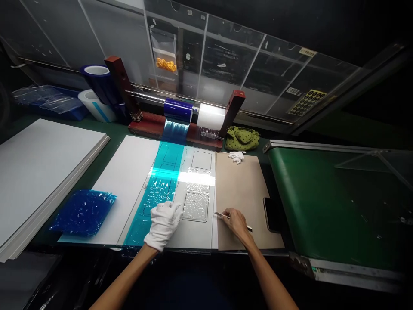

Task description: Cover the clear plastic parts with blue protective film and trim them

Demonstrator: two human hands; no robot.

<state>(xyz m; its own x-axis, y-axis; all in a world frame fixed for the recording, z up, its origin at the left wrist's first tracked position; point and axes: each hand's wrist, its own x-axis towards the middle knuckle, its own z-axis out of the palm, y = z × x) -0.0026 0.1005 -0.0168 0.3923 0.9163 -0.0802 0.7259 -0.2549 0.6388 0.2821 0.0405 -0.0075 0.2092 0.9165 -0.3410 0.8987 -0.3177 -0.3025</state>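
My left hand [164, 224], in a white glove, rests with curled fingers on the white sheet [129, 181], where the strip of blue film [155, 193] meets the strip of clear film [197, 189]. Both strips run down from rolls on a red wooden holder [155, 125]. My bare right hand [235, 221] pinches a thin knife [222, 215], its tip at the right edge of the clear film. Rounded rectangles are outlined under the films.
A stack of white boards [41, 172] lies at left, with crumpled blue film [82, 212] beside it. Brown cardboard [245, 193], a phone [272, 214], a spare glove [237, 156] and a green pouch [241, 138] sit right of the sheet. A green conveyor [322, 202] fills the right.
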